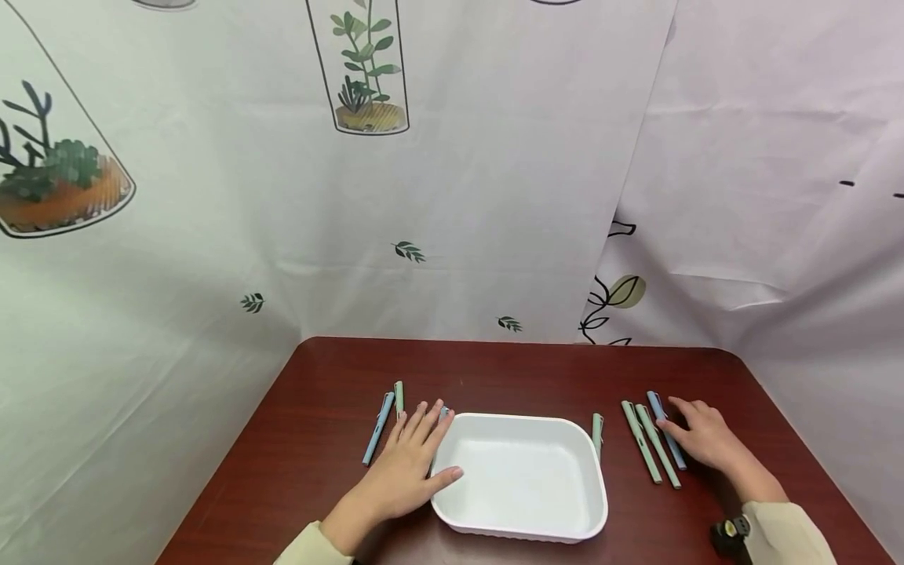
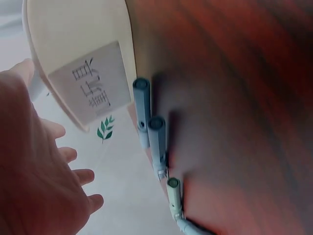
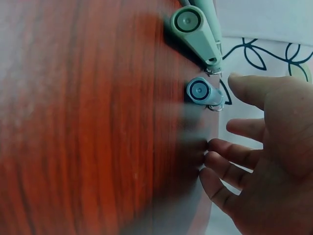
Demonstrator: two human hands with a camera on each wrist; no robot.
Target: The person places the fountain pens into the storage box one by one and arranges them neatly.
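A white tray (image 1: 519, 530) stands on the table near its front, with a handwritten paper label (image 2: 90, 85) on its side in the left wrist view. My left hand (image 1: 402, 475) spreads its fingers at the tray's left rim, thumb over the edge; contact is unclear. Beyond that hand lie a blue pen (image 1: 379, 428) and a green pen (image 1: 399, 396); another blue pen (image 1: 443, 411) is mostly hidden by the fingers. My right hand (image 1: 706, 439), fingers loosely bent, hovers beside a blue pen (image 1: 666, 430). Left of that pen are two green pens (image 1: 641, 442).
Against the tray's right side lies one more green pen (image 1: 597, 434). The dark red-brown table (image 1: 523, 377) ends at a white printed curtain (image 1: 452, 196) behind and at both sides. A black device (image 1: 727, 534) sits at the right wrist.
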